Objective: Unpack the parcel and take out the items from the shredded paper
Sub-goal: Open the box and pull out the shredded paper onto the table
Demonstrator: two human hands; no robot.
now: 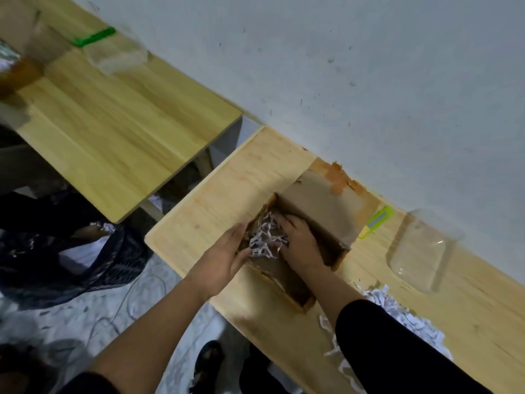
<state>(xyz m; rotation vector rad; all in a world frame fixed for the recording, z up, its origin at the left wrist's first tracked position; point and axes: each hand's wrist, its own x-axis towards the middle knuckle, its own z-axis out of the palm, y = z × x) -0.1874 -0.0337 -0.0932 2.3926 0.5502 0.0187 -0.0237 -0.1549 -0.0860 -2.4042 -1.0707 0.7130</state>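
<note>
An open brown cardboard parcel point(318, 206) with torn orange tape on its far flap sits on the wooden table point(227, 194) against the wall. White shredded paper point(265, 237) fills its opening. My left hand point(224, 257) presses against the near left side of the shreds, fingers curled into them. My right hand point(301, 243) is pushed into the box on the right of the shreds, fingers buried. Whatever lies under the paper is hidden.
A clear plastic container point(423, 248) stands to the right of the box, a yellow-green cutter point(375, 221) lies between them. Loose shredded paper point(397, 317) is piled by my right sleeve. A second table point(113, 123) stands left, with a green cutter point(95, 36) and another clear container point(116, 56).
</note>
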